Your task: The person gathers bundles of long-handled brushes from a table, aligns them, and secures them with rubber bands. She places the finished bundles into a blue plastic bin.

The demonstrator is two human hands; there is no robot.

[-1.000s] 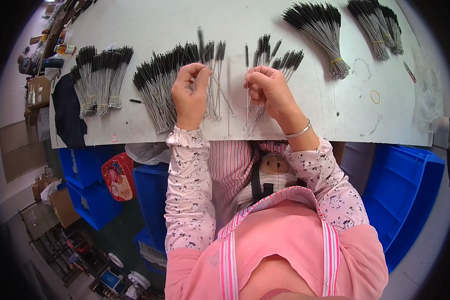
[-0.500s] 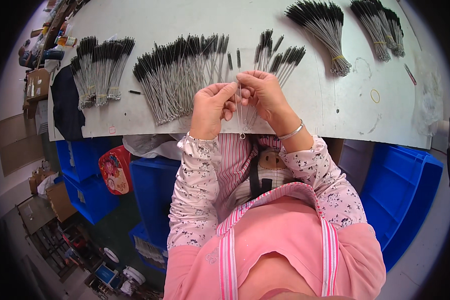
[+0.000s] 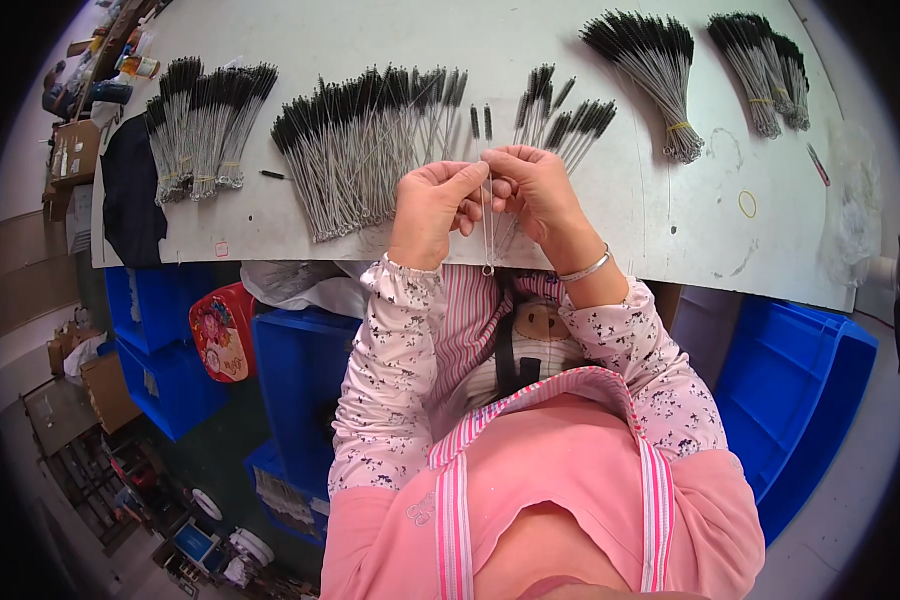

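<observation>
Near the front edge of the table, my left hand and my right hand meet with fingertips pinched together. Between them are two thin wire brushes, their black bristle heads side by side above the fingers and a small wire loop hanging below. Which hand holds which brush is partly hidden by the fingers. To the left of my hands lies a wide spread of loose brushes, bristles pointing away from me. A smaller group of brushes lies just beyond my right hand.
Banded brush bundles lie at the left, at the far right and in the right corner. A rubber band and a pen rest on the table. Blue crates stand below it.
The two bristle heads have come closer together and now stand almost level. My hands keep their pinch, and the whole view has shifted slightly.
</observation>
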